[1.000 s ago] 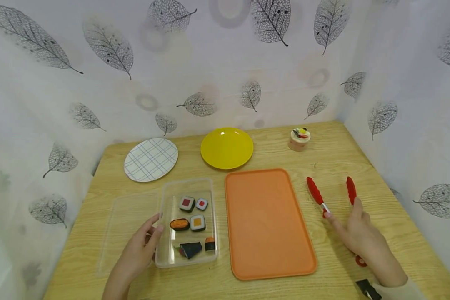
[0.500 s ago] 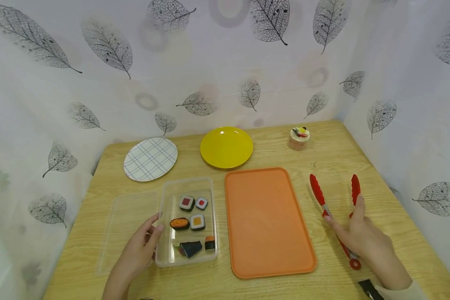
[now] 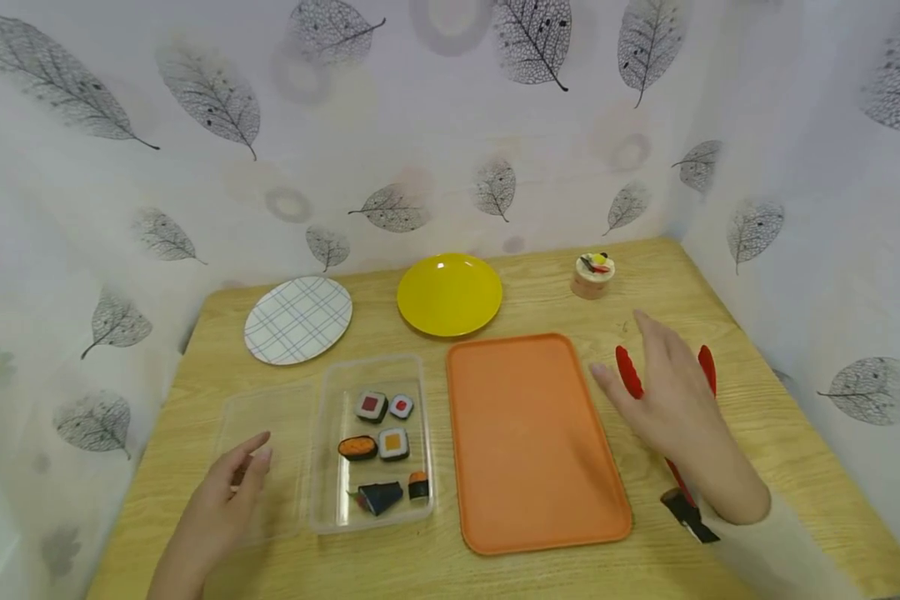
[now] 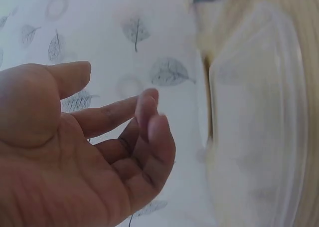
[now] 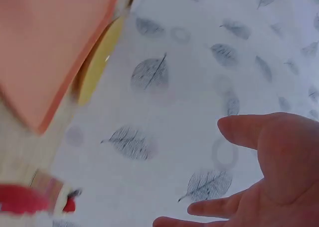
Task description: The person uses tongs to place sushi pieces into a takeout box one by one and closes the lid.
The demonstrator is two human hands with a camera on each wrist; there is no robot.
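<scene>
My left hand (image 3: 221, 496) hovers over the clear lid (image 3: 277, 467) with loosely bent fingers and nothing in them; the left wrist view shows the bare palm. Just right of it stands a clear plastic box (image 3: 332, 375) holding several toy sushi pieces, among them a dark hand roll (image 3: 381, 497) and an orange-topped piece (image 3: 357, 447). My right hand (image 3: 675, 408) is raised above the red tongs (image 3: 628, 373), fingers spread and holding nothing. The tongs lie spread apart on the table, their middle hidden behind the hand.
An orange tray (image 3: 532, 442) lies between the box and the tongs. Behind are a checked white plate (image 3: 298, 321), a yellow plate (image 3: 450, 296) and a small toy cake (image 3: 592, 277). A leaf-patterned curtain (image 3: 420, 125) borders the table's back and sides.
My right hand has let go of the tongs and moved up and left over them. My left hand has left the box's edge and shifted left over the lid.
</scene>
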